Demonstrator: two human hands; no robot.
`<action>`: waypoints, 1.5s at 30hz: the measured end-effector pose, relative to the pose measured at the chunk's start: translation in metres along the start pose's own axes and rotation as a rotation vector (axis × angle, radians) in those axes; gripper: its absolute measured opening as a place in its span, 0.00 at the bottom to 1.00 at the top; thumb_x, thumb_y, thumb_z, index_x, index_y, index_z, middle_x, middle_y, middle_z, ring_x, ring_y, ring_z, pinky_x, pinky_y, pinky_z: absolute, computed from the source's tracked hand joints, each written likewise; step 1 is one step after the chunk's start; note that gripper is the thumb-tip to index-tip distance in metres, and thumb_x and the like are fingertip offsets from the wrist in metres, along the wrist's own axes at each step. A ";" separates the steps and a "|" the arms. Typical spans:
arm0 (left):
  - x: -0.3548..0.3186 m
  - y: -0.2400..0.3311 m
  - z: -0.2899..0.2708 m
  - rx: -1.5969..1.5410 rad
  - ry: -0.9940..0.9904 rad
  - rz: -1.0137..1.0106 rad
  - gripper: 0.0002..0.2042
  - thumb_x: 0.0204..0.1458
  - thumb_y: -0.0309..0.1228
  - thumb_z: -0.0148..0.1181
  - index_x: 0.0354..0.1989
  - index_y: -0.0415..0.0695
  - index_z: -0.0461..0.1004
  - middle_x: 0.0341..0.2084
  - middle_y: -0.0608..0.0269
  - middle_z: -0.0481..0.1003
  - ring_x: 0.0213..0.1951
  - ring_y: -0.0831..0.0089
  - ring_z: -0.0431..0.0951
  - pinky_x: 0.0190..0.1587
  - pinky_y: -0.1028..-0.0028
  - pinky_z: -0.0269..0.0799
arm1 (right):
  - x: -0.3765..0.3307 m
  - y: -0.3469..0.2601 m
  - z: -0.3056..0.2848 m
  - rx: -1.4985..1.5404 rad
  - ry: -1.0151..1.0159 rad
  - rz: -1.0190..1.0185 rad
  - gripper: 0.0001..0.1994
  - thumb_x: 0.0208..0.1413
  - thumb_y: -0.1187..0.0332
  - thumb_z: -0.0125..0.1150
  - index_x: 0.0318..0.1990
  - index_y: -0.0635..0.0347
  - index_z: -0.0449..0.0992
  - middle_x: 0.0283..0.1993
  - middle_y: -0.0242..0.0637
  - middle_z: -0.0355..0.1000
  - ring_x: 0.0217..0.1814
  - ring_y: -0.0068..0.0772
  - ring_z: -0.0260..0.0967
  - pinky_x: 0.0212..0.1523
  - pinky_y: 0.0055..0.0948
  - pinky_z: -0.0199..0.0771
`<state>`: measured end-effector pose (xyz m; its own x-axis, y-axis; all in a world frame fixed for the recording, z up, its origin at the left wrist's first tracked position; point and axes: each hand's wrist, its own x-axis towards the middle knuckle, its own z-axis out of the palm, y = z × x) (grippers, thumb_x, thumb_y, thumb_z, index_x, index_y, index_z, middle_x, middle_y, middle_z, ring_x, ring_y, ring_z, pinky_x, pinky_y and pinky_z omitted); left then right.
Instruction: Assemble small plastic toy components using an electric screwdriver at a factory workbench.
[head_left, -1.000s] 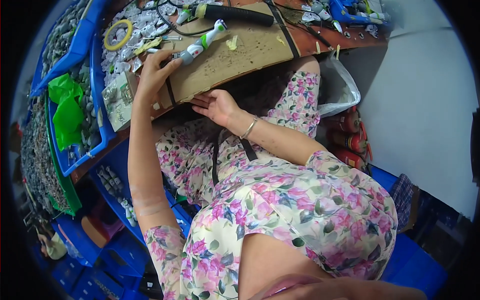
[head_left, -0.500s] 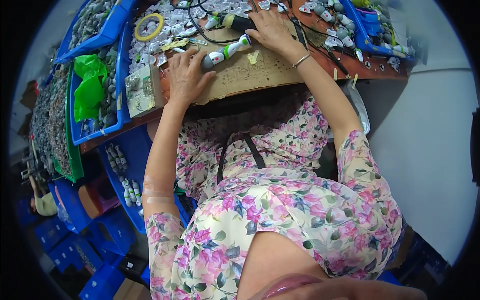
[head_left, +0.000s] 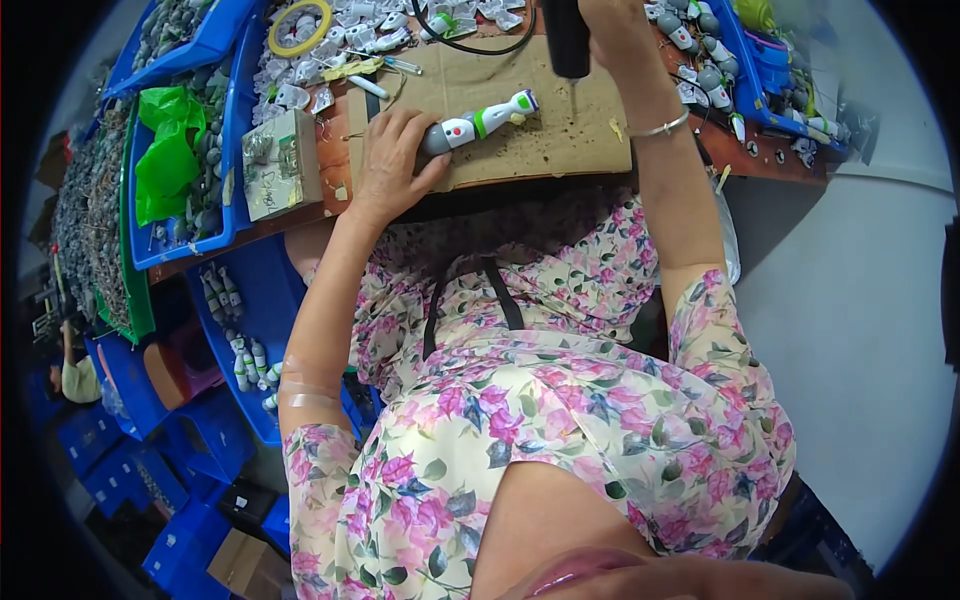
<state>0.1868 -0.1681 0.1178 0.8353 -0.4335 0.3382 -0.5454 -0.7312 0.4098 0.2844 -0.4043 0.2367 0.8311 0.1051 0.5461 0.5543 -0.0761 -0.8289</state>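
Note:
My left hand rests at the left of a brown cardboard sheet. Its thumb and fingers close round the grey end of a small white handheld device with green bands and a red dot. The device lies slantwise, its narrow purple-edged tip pointing right and away from me. My right hand grips a black power screwdriver, held upright above the cardboard's right side. A thin bit points down from it, apart from the device. The upper part of the right hand is cut off by the frame.
Clear plastic parts and a yellow tape roll lie behind the cardboard. A small box-like block sits left of my hand. Blue bins flank the table on the left, and another holds parts at right. A black cable loops at the back.
My right hand has lifted the black screwdriver off the table and brought it upright over the cardboard. My left hand and the device have shifted slightly right and toward me.

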 end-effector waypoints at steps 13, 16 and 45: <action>-0.005 0.005 0.010 0.090 0.122 0.005 0.19 0.43 0.38 0.65 0.43 0.45 0.71 0.37 0.61 0.68 0.44 0.59 0.66 0.49 0.62 0.60 | -0.058 -0.031 0.078 0.423 0.105 -0.110 0.36 0.49 0.66 0.67 0.61 0.61 0.51 0.47 0.38 0.64 0.41 0.25 0.66 0.38 0.22 0.69; -0.005 0.005 0.010 0.090 0.126 0.009 0.18 0.43 0.38 0.65 0.42 0.45 0.70 0.36 0.61 0.68 0.44 0.59 0.66 0.49 0.62 0.61 | -0.062 -0.035 0.084 0.486 0.077 -0.131 0.39 0.48 0.67 0.69 0.63 0.61 0.48 0.50 0.40 0.63 0.44 0.27 0.66 0.40 0.23 0.70; -0.009 -0.006 0.015 0.039 0.135 0.103 0.19 0.41 0.37 0.64 0.39 0.42 0.67 0.36 0.60 0.67 0.43 0.59 0.66 0.49 0.62 0.60 | -0.069 -0.023 0.105 0.285 -0.033 -0.338 0.17 0.53 0.63 0.59 0.46 0.60 0.65 0.47 0.46 0.66 0.42 0.46 0.69 0.40 0.39 0.72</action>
<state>0.1834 -0.1678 0.0995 0.7570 -0.4344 0.4880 -0.6220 -0.7080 0.3346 0.2095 -0.3062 0.2050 0.6005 0.1093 0.7921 0.7563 0.2439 -0.6070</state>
